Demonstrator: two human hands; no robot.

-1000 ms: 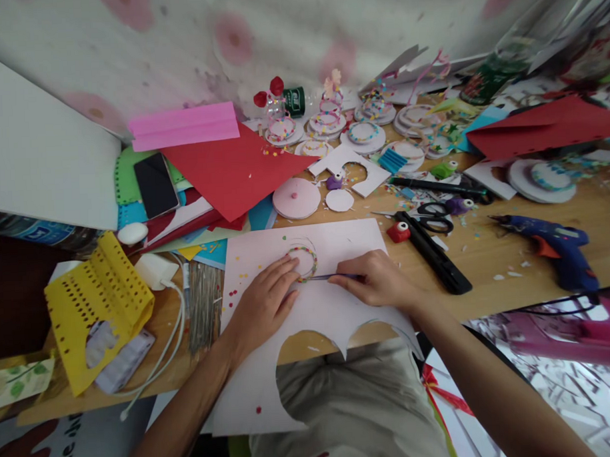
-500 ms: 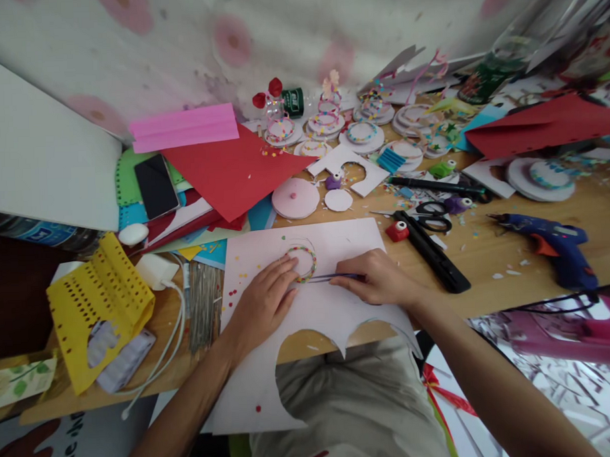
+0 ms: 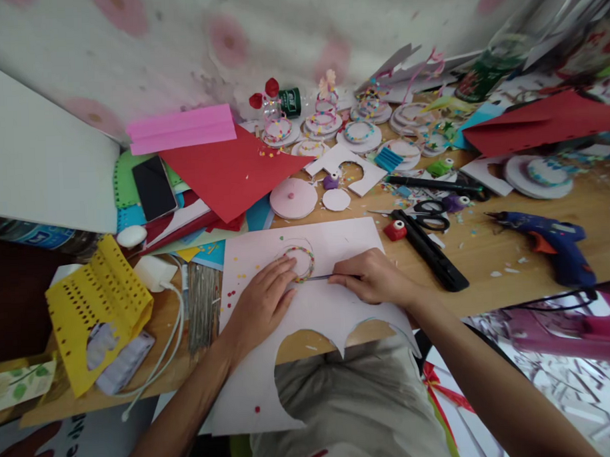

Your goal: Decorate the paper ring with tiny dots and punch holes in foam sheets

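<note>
R hand (image 3: 373,279): pen (image 3: 323,277) at ring (image 3: 299,262)

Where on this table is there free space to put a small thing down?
Bare wood lies between the long black tool and the blue glue gun, with only paper crumbs. The pink sheet is free between the beaded ring and the red punch, beyond the right hand and its pen. Farther back, decorated discs and scissors crowd it.

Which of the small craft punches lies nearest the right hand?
The red punch, just beyond the right hand; the purple punches and green punch sit farther back.
</note>
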